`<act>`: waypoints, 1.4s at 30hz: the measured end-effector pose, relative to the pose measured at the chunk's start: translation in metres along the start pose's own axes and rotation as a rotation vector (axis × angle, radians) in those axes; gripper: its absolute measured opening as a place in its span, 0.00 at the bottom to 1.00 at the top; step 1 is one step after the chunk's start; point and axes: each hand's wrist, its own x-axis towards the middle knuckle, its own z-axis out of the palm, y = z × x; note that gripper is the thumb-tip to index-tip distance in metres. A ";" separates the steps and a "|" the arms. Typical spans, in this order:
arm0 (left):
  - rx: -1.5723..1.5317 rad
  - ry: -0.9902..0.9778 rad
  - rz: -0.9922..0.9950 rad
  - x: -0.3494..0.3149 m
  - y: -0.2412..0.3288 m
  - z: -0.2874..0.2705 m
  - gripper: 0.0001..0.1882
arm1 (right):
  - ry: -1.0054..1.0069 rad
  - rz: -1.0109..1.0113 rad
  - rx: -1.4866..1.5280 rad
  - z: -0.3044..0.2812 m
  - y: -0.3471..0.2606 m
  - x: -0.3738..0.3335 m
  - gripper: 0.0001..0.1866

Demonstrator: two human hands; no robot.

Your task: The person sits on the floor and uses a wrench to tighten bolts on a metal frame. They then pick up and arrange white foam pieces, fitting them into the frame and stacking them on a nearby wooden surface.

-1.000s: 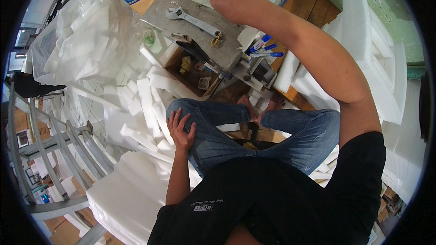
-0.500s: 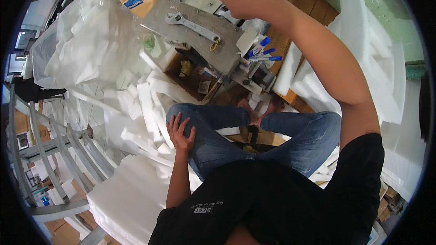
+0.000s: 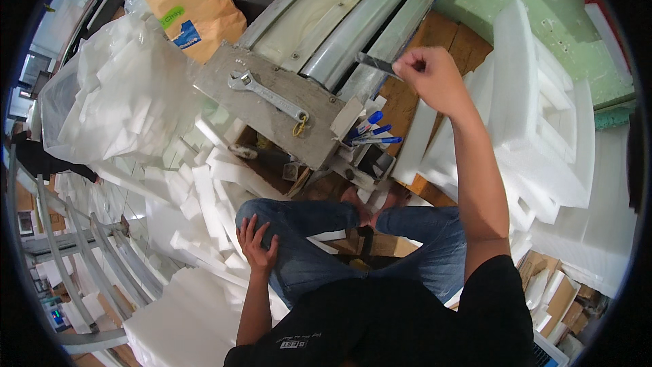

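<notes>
My left hand (image 3: 257,245) lies on my left knee with its fingers spread, holding nothing. My right hand (image 3: 435,80) is raised over the right side of a metal machine (image 3: 353,27) with long rollers and bars. Between thumb and fingers it pinches one end of a thin, dark, flat strip-like tool (image 3: 377,63), which points left across the rollers; its exact kind is unclear. On the machine's grey metal plate (image 3: 224,71) lies an adjustable wrench (image 3: 268,95) with a yellow loop at its handle end. Blue markers (image 3: 370,129) stand in a holder at the machine's near right corner.
White foam strips (image 3: 210,197) are heaped left of my legs, beside a large clear bag (image 3: 129,88) of foam pieces. A brown paper bag (image 3: 197,10) stands behind the machine's plate. Foam blocks (image 3: 536,109) are stacked at the right, and a metal rack (image 3: 88,251) stands far left.
My right hand has moved right and nearer from over the rollers, and the dark strip-like tool now shows in it. The view has tilted up a little. My left hand stays on the knee.
</notes>
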 end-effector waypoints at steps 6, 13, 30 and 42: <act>0.014 -0.021 -0.002 0.005 0.005 0.000 0.22 | 0.031 0.194 0.255 -0.001 0.051 -0.039 0.11; 0.051 0.005 0.046 0.005 -0.005 0.008 0.23 | 0.074 0.415 0.507 0.006 0.083 -0.076 0.11; 0.058 -0.015 0.023 0.013 0.002 0.012 0.23 | 0.040 0.542 0.751 0.028 0.108 -0.096 0.09; 0.119 0.024 0.090 0.025 0.018 0.009 0.23 | 0.125 0.285 0.169 0.023 0.088 -0.084 0.06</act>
